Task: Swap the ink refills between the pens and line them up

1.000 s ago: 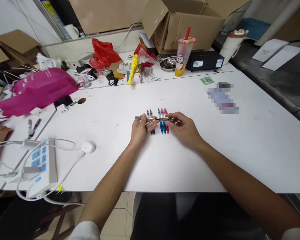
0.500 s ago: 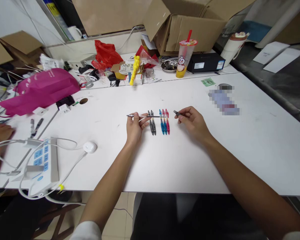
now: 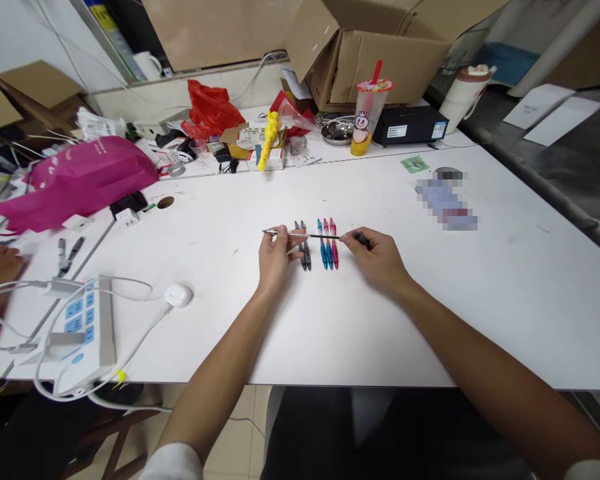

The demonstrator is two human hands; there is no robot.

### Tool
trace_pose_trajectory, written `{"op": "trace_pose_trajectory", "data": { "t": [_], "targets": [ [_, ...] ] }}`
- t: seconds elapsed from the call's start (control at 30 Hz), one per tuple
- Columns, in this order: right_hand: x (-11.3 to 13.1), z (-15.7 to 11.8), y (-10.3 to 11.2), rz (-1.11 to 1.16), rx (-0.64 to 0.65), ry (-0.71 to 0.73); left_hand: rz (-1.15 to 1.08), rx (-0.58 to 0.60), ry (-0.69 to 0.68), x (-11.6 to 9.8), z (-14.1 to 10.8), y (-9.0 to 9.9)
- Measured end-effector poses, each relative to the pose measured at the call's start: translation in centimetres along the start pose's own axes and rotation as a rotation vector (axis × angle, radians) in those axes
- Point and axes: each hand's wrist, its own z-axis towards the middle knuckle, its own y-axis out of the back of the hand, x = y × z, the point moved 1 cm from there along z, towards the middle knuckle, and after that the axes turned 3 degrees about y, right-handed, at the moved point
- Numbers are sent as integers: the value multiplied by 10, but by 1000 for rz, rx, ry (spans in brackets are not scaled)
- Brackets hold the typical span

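My left hand is closed on the barrel of a taken-apart pen, its silvery end pointing left. From the barrel's right end a thin refill with a dark ink section stretches across to my right hand. The right thumb and forefinger pinch the refill's far end, while a dark grip piece rests among the same fingers. Beneath the refill lie two grey pens, a blue pen, a pen with a pink top and blue grip, and a pink pen, side by side.
On the left are a power strip with white cables, a white charger and another person's hand. A drink cup, a yellow toy and a cardboard box stand along the back.
My right hand has moved slightly left and now pinches the refill's end, with the grip piece turned back into its fingers. My left hand has shifted a little right.
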Motion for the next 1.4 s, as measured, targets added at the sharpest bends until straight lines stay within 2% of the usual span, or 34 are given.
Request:
{"op": "trace_pose_trajectory", "data": {
  "t": [0.2,0.47,0.63,0.73,0.83,0.97,1.27,1.4],
  "targets": [
    [2,3,5,-14,-30,5,-24,-79,-4,-8,5,7],
    [-1,2,1,-38,-14,8,-37,32,-8,0,-1,-1],
    [4,-2,-4,-35,53,-19,-21,149,40,7,-7,-8],
    [8,-1,-1,-6,89,40,-53,133,34,7,-5,-7],
    [8,2,5,3,69,69,-82,104,22,5,-1,-3],
    [2,2,7,-28,97,18,-97,87,16,4,1,-1],
    [1,-2,3,3,172,-40,-40,142,28,8,-6,-7],
    [2,-1,2,-39,234,63,-23,162,23,10,-7,-9]
  ]
}}
